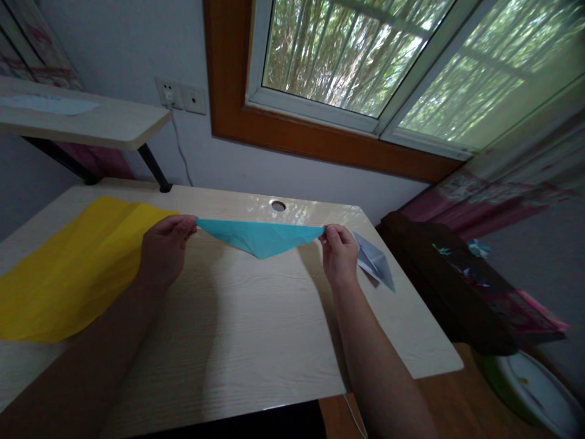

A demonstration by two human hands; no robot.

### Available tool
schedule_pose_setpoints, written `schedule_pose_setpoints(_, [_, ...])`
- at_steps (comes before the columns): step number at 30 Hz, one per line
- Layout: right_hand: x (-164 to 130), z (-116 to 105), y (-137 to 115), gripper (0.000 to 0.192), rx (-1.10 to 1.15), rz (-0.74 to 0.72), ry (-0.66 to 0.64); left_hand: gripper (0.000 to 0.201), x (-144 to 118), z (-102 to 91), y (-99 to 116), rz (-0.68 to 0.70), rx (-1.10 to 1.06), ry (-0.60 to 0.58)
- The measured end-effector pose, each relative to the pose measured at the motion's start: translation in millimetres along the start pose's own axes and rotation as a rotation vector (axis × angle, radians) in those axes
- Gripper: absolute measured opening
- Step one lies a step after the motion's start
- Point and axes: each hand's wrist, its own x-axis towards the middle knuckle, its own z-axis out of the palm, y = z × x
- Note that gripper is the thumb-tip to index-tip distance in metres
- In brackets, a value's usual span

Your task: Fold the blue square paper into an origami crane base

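1. The left hand pinched the left corner of a folded teal paper triangle, thumb and fingers closed on it.
2. The right hand pinched the opposite corner the same way, fingertips closed tight on the paper.
3. The triangle was stretched between both hands, long edge on top, point hanging down, held just above the pale wood-grain desk near its middle; whether the point touched the surface couldn't be told.
4. A large yellow paper sheet lay flat on the desk's left side, just beside the left hand and forearm.
5. A folded pale blue-grey paper piece lay on the desk right behind the right hand, partly hidden by it.
6. A round cable hole sat at the desk's far edge, beyond the triangle.
7. A wall socket with a white cord was on the wall at the back left, above the desk.
8. A window with a brown wooden frame showed green trees outside.
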Motion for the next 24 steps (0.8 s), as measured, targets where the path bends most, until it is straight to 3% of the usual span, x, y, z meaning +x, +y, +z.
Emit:
schedule_pose_setpoints(3, [-1, 2, 0, 0.021, 0.096, 0.069, -0.023, 0.009, -1, 4.8, 2, -0.075, -0.141, 0.019])
schedule_pose_setpoints(8, [-3, 4, 0, 0.024, 0.101, 0.089, -0.03, 0.007, -2, 8.4, 10, -0.128, -0.191, 0.028])
schedule_pose_setpoints(16, [-3, 8, 2, 0.025, 0.11, 0.157, -0.002, 0.008, 0, 7.5, 4, -0.142, -0.151, 0.012])
schedule_pose_setpoints(24, [-3, 7, 1, 0.023, 0.089, 0.139, -0.008, 0.013, -2, 7.9, 3, -0.071, -0.128, -0.029])
